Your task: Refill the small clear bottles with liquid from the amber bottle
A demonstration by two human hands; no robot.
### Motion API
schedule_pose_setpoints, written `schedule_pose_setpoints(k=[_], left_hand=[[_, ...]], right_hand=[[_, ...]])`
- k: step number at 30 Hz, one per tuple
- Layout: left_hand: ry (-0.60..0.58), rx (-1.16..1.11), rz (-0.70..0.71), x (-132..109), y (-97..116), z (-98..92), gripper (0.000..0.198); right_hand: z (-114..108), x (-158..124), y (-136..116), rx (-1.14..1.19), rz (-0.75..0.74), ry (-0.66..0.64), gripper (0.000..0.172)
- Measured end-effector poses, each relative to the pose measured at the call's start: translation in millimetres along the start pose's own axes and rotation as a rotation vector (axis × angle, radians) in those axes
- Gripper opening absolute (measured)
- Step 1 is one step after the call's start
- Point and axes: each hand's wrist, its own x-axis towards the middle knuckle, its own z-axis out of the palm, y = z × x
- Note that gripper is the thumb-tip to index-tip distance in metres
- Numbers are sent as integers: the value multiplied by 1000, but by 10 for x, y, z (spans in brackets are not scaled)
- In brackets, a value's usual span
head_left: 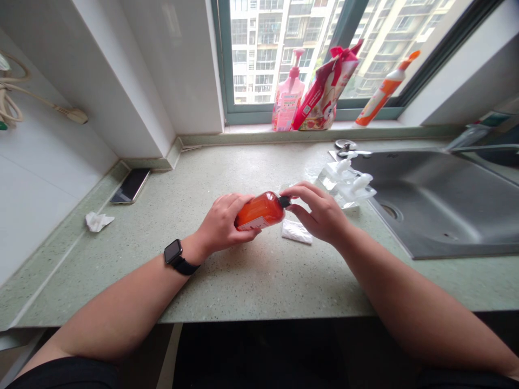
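Green counter (243, 286) is spreading below; left hand (221, 222) is clasping the tilted bottle (264, 208); right hand (320, 212) is pinching its cap (284, 202); steady bottle support is probably helping most.

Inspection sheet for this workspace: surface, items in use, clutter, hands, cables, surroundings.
Surface: speckled pale-green countertop.
Job's things: orange bottle, tilted; black cap.
Clutter: folded tissue, crumpled tissue, phone, two clear pump bottles.
Hands: left hand grips the orange bottle; right hand fingers its cap.
Cables: beige cable with plug, left wall.
Surroundings: sink right; pink pump bottle, red pouch, orange-white bottle on windowsill.
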Motion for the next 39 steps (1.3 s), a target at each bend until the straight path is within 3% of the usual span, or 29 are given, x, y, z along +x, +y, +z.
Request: schedule_pose_setpoints(k=[5, 8, 13, 16, 23, 28, 31, 39], left_hand=[[11, -8, 16, -8, 5, -2, 67], [37, -28, 22, -7, -10, 1, 67], [88, -67, 12, -7, -35, 3, 65], [84, -72, 33, -11, -22, -2, 66], [36, -95, 54, -17, -5, -7, 68], [21, -83, 66, -36, -30, -2, 81], [0, -95, 42, -43, -39, -7, 83], [-22, -84, -13, -25, -57, -5, 58]], right_hand=[[35, -17, -48, -3, 31, 23, 24], [83, -41, -73, 109, 128, 95, 28], [182, -89, -47, 373, 312, 0, 72], [227, -104, -50, 454, 347, -82, 85], [277, -124, -110, 520, 316, -99, 86], [273, -123, -111, 489, 328, -52, 80], [222, -109, -46, 449, 339, 42, 79], [-191, -45, 410, 83, 438, 335, 70]])
